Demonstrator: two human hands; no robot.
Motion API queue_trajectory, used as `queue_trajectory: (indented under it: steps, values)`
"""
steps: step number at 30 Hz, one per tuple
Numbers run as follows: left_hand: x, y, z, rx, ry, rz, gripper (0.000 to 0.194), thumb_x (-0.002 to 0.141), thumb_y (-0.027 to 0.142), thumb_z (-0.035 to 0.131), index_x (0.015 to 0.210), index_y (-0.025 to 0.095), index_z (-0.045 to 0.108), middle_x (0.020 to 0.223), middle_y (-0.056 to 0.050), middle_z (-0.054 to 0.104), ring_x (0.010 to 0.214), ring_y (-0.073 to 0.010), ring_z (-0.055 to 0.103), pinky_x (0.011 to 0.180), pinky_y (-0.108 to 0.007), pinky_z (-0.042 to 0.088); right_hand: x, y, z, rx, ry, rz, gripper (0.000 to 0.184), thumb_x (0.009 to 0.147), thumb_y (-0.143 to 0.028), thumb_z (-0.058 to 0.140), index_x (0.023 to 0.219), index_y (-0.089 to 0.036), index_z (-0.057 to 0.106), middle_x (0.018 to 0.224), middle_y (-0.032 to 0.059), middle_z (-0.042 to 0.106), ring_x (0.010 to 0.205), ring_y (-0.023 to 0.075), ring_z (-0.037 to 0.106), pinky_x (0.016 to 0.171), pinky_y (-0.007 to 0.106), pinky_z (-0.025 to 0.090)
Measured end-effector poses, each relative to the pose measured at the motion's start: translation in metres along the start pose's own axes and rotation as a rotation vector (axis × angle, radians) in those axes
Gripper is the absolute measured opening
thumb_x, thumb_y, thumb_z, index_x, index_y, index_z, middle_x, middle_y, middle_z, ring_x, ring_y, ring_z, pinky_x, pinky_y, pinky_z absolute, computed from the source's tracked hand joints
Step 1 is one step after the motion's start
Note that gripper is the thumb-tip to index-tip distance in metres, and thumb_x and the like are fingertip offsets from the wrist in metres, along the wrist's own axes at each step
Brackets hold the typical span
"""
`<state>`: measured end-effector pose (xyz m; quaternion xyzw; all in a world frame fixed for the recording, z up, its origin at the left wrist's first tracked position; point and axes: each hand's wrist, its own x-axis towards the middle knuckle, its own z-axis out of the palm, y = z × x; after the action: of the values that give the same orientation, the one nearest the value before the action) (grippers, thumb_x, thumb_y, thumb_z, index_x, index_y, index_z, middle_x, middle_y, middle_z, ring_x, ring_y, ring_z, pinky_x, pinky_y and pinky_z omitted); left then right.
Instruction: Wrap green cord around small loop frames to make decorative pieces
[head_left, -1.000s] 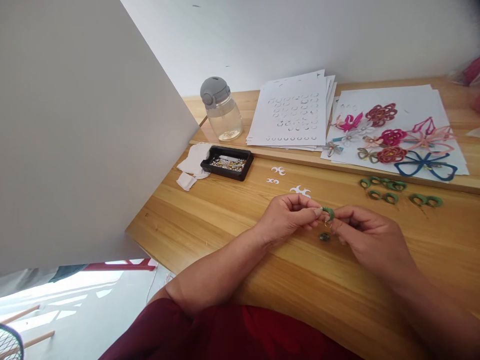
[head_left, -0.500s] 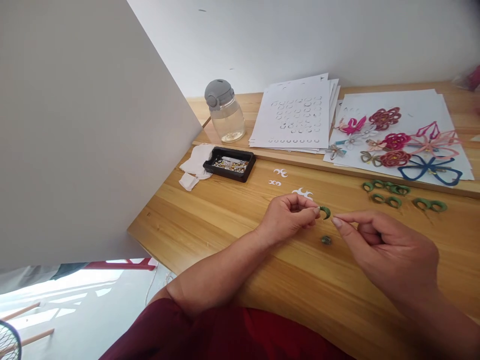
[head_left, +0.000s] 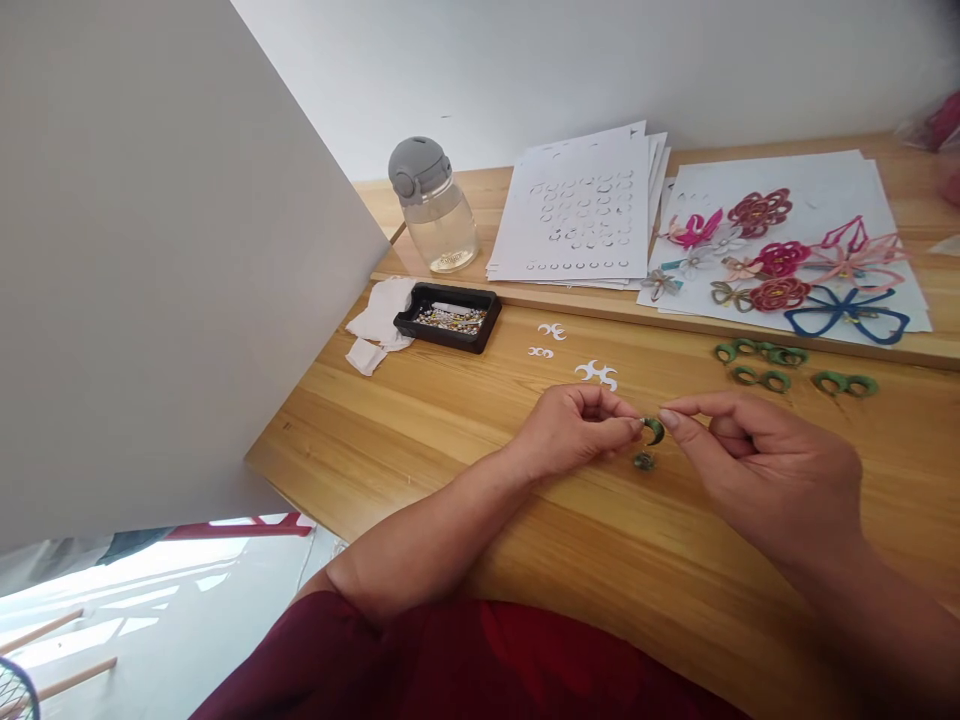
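Between the thumb and forefinger of my left hand (head_left: 574, 430) is a small dark green crescent (head_left: 655, 431), its curve facing right. My right hand (head_left: 765, 470) pinches close beside its upper right side; whatever sits in those fingertips is too fine to make out. Just below the crescent, a small green thread bundle (head_left: 644, 461) lies on the wooden table. Beyond my left hand lie white paper crescents (head_left: 598, 374). Past my right hand are several finished green crescent pieces (head_left: 761, 378), joined in pairs with thin wire or thread ends.
A black tray (head_left: 480, 338) of beads stands at the left beside white tissue (head_left: 381, 311). Behind it, a lidded bottle (head_left: 442, 230) stands on a raised ledge. Printed sheets (head_left: 570, 165) and colourful wound-thread flowers (head_left: 780, 260) lie along that ledge.
My right hand has moved left, so its fingertips are now right beside the crescent. My left hand keeps its pinch. The whole view has shifted slightly.
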<state>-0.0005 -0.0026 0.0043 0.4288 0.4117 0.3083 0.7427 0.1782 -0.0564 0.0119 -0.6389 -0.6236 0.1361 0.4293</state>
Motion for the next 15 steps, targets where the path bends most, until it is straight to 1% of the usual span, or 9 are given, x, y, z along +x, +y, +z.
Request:
queue_trajectory:
  steps: [3, 7, 10, 15]
  values:
    - [-0.0008, 0.002, 0.0007, 0.002, -0.024, -0.007, 0.046, 0.058, 0.042, 0.095, 0.077, 0.011, 0.066, 0.064, 0.0, 0.065, 0.054, -0.0062, 0.054, 0.055, -0.021, 0.043, 0.0013, 0.0028, 0.0, 0.009, -0.023, 0.006, 0.015, 0.091, -0.04, 0.073, 0.091, -0.026, 0.078, 0.053, -0.0077, 0.037, 0.048, 0.0105, 0.038, 0.051, 0.029, 0.033]
    - [-0.002, 0.0049, 0.001, 0.01, -0.039, -0.023, 0.046, 0.057, 0.042, 0.096, 0.077, 0.012, 0.066, 0.063, -0.001, 0.065, 0.055, -0.0064, 0.055, 0.056, -0.022, 0.043, 0.0033, 0.0026, -0.0007, 0.02, -0.036, 0.015, 0.015, 0.091, -0.04, 0.073, 0.088, -0.026, 0.078, 0.052, -0.0076, 0.037, 0.047, 0.0106, 0.038, 0.05, 0.029, 0.032]
    - [-0.0019, 0.0047, 0.0007, 0.015, -0.04, -0.03, 0.046, 0.058, 0.041, 0.095, 0.077, 0.012, 0.066, 0.063, -0.001, 0.065, 0.056, -0.0065, 0.055, 0.056, -0.022, 0.043, 0.004, 0.0013, -0.0006, 0.022, -0.037, 0.016, 0.016, 0.09, -0.041, 0.073, 0.088, -0.026, 0.079, 0.052, -0.0078, 0.036, 0.047, 0.0104, 0.037, 0.049, 0.028, 0.031]
    - [-0.0012, 0.0026, -0.0001, 0.012, -0.052, -0.015, 0.045, 0.061, 0.041, 0.095, 0.078, 0.011, 0.066, 0.063, -0.001, 0.065, 0.055, -0.0064, 0.054, 0.055, -0.022, 0.043, 0.003, 0.0023, 0.0001, 0.025, -0.04, 0.021, 0.016, 0.092, -0.041, 0.072, 0.089, -0.026, 0.079, 0.052, -0.008, 0.035, 0.047, 0.0103, 0.036, 0.05, 0.028, 0.033]
